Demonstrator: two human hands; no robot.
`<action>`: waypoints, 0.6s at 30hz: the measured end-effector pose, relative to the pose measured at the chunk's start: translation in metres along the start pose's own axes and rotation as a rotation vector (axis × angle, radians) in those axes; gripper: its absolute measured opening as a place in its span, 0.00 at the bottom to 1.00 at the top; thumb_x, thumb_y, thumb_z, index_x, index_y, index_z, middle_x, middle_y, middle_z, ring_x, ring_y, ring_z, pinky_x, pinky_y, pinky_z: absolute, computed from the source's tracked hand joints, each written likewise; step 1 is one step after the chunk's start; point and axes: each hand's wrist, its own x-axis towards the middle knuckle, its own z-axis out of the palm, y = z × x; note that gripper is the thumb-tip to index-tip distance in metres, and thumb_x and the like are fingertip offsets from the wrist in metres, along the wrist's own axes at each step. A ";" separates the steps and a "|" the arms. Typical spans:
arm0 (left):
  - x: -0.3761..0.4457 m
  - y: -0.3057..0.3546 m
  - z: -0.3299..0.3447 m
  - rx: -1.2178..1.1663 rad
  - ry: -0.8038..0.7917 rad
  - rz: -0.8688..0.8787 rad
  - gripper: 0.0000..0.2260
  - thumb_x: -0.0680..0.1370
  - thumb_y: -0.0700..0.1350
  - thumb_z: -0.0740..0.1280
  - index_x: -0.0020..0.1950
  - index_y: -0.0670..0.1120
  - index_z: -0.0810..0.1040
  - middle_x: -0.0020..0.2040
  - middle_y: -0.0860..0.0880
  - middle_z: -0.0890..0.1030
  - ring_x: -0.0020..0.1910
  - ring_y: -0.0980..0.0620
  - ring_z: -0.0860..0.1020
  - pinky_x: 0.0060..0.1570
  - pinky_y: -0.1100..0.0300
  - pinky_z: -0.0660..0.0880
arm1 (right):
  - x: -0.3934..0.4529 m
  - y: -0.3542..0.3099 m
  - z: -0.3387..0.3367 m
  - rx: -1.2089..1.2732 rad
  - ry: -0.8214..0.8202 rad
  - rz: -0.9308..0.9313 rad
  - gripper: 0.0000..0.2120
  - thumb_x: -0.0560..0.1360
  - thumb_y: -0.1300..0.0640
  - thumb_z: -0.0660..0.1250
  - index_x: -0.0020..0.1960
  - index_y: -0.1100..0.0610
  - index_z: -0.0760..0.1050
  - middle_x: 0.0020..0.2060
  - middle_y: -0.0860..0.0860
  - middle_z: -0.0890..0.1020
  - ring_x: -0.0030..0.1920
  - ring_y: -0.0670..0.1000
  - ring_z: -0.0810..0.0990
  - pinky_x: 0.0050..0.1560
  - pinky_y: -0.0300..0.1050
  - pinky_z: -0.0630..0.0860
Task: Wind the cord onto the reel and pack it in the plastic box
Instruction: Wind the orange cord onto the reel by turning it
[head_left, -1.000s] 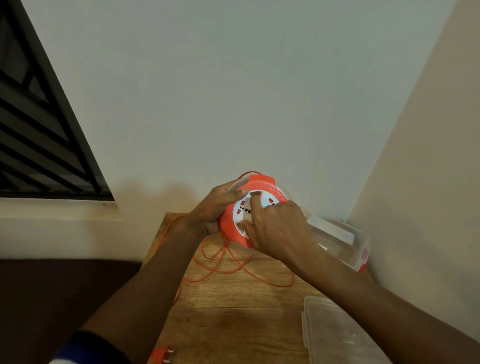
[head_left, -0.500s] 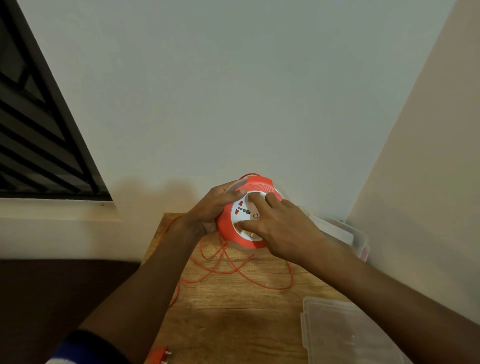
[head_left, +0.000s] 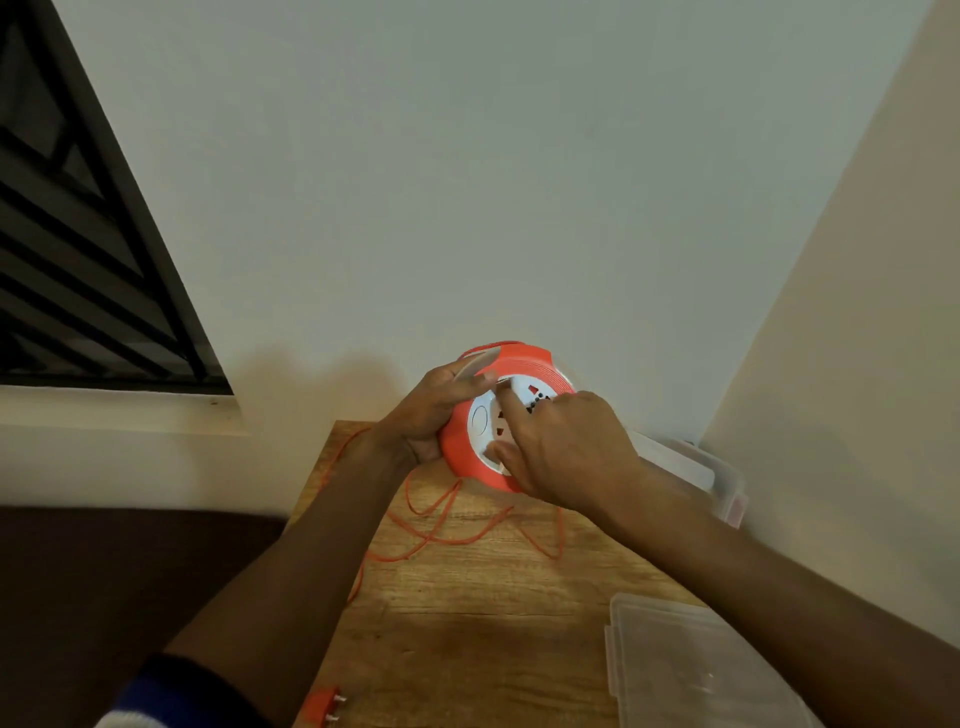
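An orange reel (head_left: 460, 447) with a white socket face is held up above the far end of the wooden table (head_left: 467, 623). My left hand (head_left: 434, 410) grips its left rim, thumb over the top edge. My right hand (head_left: 561, 449) lies on the white face, forefinger and thumb curled against it. Loose orange cord (head_left: 441, 530) trails in loops on the table below the reel and runs off the left edge. The orange plug (head_left: 324, 704) lies at the near edge. The clear plastic box (head_left: 696, 467) stands behind my right wrist.
A clear plastic lid (head_left: 691, 670) lies at the near right of the table. Walls close the table in at the back and the right. A barred window (head_left: 78, 260) is at the left, with dark floor below it.
The white face has turned under my right hand, whose fingers shifted round it. Some of the cord loops on the table have shifted slightly. My left hand has kept its grip.
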 end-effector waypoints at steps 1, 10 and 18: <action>0.000 0.001 0.001 0.018 0.017 0.001 0.27 0.77 0.49 0.71 0.76 0.49 0.73 0.72 0.41 0.78 0.69 0.38 0.78 0.69 0.38 0.74 | 0.000 -0.003 0.003 0.003 -0.003 0.027 0.29 0.76 0.40 0.61 0.68 0.59 0.71 0.33 0.56 0.84 0.29 0.57 0.81 0.30 0.45 0.73; 0.000 -0.006 -0.004 0.018 -0.007 -0.044 0.29 0.78 0.50 0.70 0.79 0.48 0.68 0.70 0.40 0.79 0.66 0.36 0.80 0.64 0.36 0.77 | -0.007 -0.009 0.013 0.096 -0.034 0.060 0.30 0.76 0.45 0.65 0.73 0.55 0.63 0.48 0.55 0.85 0.41 0.56 0.84 0.38 0.50 0.80; -0.002 -0.010 -0.007 0.024 -0.010 -0.054 0.23 0.78 0.50 0.71 0.73 0.53 0.73 0.64 0.47 0.84 0.60 0.42 0.85 0.50 0.48 0.84 | -0.014 -0.012 0.003 0.106 -0.128 -0.163 0.22 0.76 0.59 0.66 0.69 0.48 0.70 0.73 0.64 0.58 0.68 0.65 0.64 0.57 0.59 0.75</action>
